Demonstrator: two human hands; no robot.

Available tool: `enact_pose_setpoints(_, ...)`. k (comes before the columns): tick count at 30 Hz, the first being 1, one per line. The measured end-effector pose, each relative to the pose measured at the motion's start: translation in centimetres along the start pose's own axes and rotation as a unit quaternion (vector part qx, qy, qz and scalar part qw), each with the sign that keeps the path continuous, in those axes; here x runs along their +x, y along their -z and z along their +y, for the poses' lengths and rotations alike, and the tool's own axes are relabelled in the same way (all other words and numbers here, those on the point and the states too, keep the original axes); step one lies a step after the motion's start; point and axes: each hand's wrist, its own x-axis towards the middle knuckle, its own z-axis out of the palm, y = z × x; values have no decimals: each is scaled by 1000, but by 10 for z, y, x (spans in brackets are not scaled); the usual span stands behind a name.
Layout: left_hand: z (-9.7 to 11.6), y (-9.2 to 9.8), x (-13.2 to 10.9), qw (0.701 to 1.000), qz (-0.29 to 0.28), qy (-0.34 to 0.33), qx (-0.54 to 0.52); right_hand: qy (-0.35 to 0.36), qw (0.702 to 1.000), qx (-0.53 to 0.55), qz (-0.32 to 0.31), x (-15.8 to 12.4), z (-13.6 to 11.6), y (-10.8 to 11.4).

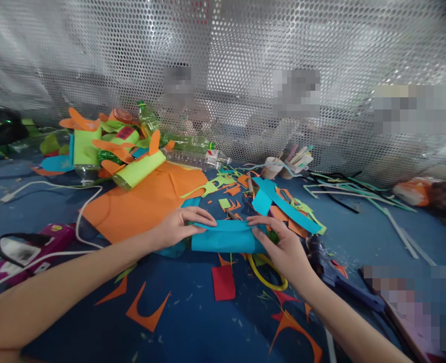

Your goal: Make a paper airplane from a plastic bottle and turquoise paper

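Pinching a curled blue sheet (226, 241) near both ends with left hand (179, 227) and right hand (283, 244), apparently to keep its curl even, low over a surface (192, 322) strewn with orange scraps (147, 321).

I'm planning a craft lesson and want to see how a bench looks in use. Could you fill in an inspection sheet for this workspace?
Surface: blue table, strewn with paper scraps.
Job's things: blue sheet, curved over along its length.
Clutter: orange sheet, red piece, yellow-green wrapped bottle, cup of sticks.
Hands: left hand and right hand grip the blue sheet near opposite ends.
Cables: white cable loops at left, near a purple device.
Surroundings: perforated silvery screen behind the table.
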Motion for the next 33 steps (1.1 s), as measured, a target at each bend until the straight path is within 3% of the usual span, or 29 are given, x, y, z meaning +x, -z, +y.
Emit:
enact_pose_setpoints(4, 3, 3, -1, 995, -26, -71, 64, 20, 1000, -9, -17, 0, -1, 2)
enact_pose_setpoints(8, 3, 5, -1, 992, -60, -80, 75, 32, 998, -32, -33, 1, -2, 4)
enact_pose_setpoints(16, 3, 7, -8, 976, -63, -138, 157, 57, 997, -55, -24, -6, 0, 2)
enact_pose_setpoints(23, -1, 3, -11, 986, -30, -86, 142, 67, 996, -53, -30, 1, 5, 5)
enact_pose_setpoints(26, -1, 1, -11, 989, -20, -74, 124, 72, 988, -120, -57, -3, 0, 22)
enact_pose_setpoints(29, 0, 0, -11, 992, -14, -57, 108, 18, 971, -238, -5, -24, 5, 56)
enact_pose_setpoints(31, 1, 1, -11, 994, -11, -42, 96, 8, 932, -358, 55, -48, 22, 82)
enact_pose_setpoints(33, 2, 1, -10, 996, -9, -27, 89, 21, 883, -469, 11, -75, 46, 103)
